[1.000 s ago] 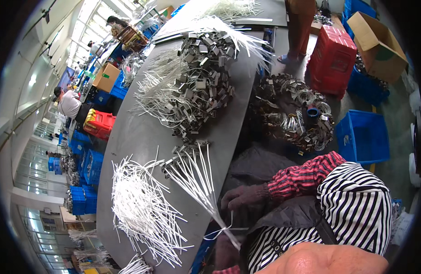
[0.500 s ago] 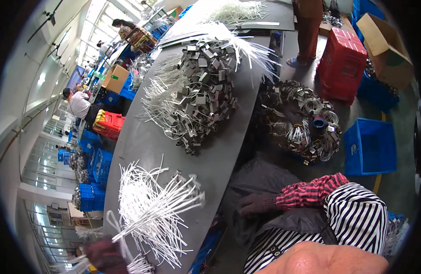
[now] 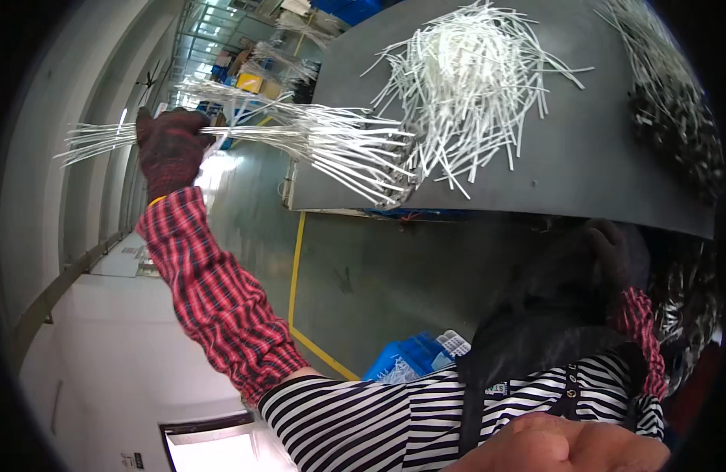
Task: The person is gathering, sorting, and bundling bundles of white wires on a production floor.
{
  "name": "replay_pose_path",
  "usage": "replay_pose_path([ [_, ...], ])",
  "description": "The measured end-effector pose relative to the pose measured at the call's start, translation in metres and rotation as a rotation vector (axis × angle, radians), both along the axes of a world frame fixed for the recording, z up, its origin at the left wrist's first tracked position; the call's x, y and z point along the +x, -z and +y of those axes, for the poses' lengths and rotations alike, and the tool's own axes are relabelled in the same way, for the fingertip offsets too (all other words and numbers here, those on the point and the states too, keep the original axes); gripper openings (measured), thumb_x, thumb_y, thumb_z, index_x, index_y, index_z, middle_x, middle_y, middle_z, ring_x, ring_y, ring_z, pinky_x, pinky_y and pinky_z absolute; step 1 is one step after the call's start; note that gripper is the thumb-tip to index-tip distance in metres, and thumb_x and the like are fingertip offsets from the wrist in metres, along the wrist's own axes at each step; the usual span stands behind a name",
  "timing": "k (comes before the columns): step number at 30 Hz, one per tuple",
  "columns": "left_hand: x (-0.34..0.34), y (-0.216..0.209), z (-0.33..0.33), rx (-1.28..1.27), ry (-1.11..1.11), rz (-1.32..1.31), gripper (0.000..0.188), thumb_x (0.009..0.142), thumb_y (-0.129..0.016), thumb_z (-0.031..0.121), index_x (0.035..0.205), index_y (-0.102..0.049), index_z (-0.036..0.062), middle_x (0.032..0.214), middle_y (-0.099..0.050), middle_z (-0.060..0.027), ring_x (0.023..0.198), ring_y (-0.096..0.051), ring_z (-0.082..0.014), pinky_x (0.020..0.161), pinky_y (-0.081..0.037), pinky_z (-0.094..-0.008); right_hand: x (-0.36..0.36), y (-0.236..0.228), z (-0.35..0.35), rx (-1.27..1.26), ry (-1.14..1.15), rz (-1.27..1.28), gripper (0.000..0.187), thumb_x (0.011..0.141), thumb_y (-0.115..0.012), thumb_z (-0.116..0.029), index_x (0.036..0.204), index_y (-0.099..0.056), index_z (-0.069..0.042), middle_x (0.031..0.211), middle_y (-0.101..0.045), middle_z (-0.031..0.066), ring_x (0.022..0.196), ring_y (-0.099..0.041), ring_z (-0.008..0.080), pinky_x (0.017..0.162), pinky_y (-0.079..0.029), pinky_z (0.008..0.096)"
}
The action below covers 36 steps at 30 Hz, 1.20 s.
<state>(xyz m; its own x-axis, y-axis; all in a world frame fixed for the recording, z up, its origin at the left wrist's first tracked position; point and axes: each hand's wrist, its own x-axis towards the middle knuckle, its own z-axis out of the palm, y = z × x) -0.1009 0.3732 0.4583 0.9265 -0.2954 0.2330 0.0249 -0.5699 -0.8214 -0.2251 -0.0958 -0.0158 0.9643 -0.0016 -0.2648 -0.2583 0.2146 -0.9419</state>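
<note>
My left hand (image 3: 172,149), in a dark glove, is closed around a bundle of white cables (image 3: 339,145), held out to the left and roughly level. A pale tie or loop circles the bundle beside my fingers. Small metal connector ends (image 3: 398,177) on the bundle reach over the table's left end, beside a loose pile of white cables (image 3: 477,79). My right hand (image 3: 615,252), also gloved, rests low by the table's front edge against a dark apron (image 3: 548,299). Its fingers look loosely extended and hold nothing I can see.
The grey table (image 3: 571,177) bears another heap of cables with dark metal connectors (image 3: 677,126) at the far right. A blue bin (image 3: 406,358) with white pieces stands on the floor below. A yellow floor line (image 3: 298,275) runs past the table's left end.
The view has swung left. My left hand has carried the cable bundle away from the pile and out past the table's end. My right hand remains low by the apron.
</note>
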Motion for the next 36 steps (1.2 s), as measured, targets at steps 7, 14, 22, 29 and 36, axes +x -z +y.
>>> replay_pose_path([
  [7, 0.065, 0.042, 0.097, 0.274, -0.343, 0.054, 0.023, 0.090, -0.056, 0.024, 0.106, -0.071, 0.0276, 0.110, -0.067, 0.0023, 0.118, -0.057, -0.0151, 0.120, -0.013, -0.0444, 0.027, -0.032, 0.003, -0.289, 0.037, 0.005, 0.017, 0.091, -0.060, -0.017, 0.099, -0.065, -0.003, 0.083, -0.061, -0.0003, 0.074, -0.054, 0.0078, 0.066, -0.045, 0.0253],
  [14, 0.129, 0.112, 0.195, 0.616, -0.218, -0.052, 0.036, 0.094, -0.047, 0.027, 0.123, -0.065, 0.0148, 0.137, -0.053, -0.0081, 0.140, -0.035, -0.0240, 0.121, -0.016, -0.0444, 0.055, -0.018, 0.005, -0.298, 0.103, 0.142, 0.021, 0.092, -0.058, -0.020, 0.099, -0.065, -0.002, 0.087, -0.062, 0.0009, 0.081, -0.057, 0.0116, 0.073, -0.046, 0.0264],
  [22, 0.125, 0.222, 0.128, -0.317, 0.138, -0.126, 0.046, 0.084, -0.070, 0.027, 0.125, -0.058, 0.0105, 0.125, -0.058, -0.0136, 0.117, -0.056, -0.0257, 0.102, -0.045, -0.0346, 0.056, -0.014, 0.007, -0.531, 0.178, 0.146, 0.025, 0.089, -0.060, -0.022, 0.102, -0.065, -0.002, 0.087, -0.062, 0.0034, 0.084, -0.058, 0.0134, 0.077, -0.046, 0.0281],
  [29, 0.151, 0.445, 0.041, -0.934, -0.181, 0.281, 0.074, 0.088, -0.054, 0.064, 0.131, -0.054, 0.0035, 0.132, -0.054, -0.0182, 0.123, -0.049, -0.0322, 0.107, -0.038, -0.0413, 0.056, -0.025, 0.017, -0.501, 0.239, 0.092, 0.018, 0.089, -0.059, -0.019, 0.096, -0.065, -0.004, 0.078, -0.056, 0.0007, 0.074, -0.053, 0.0112, 0.067, -0.044, 0.0287],
  [36, 0.180, 0.475, 0.017, -1.058, -0.684, 0.633, 0.099, 0.084, -0.035, 0.082, 0.135, -0.050, -0.0016, 0.138, -0.050, -0.0252, 0.130, -0.047, -0.0402, 0.107, -0.038, -0.0489, 0.056, -0.034, 0.013, -0.349, 0.243, 0.063, 0.015, 0.089, -0.060, -0.016, 0.097, -0.064, -0.003, 0.079, -0.056, 0.0002, 0.068, -0.052, 0.0088, 0.062, -0.043, 0.0267],
])
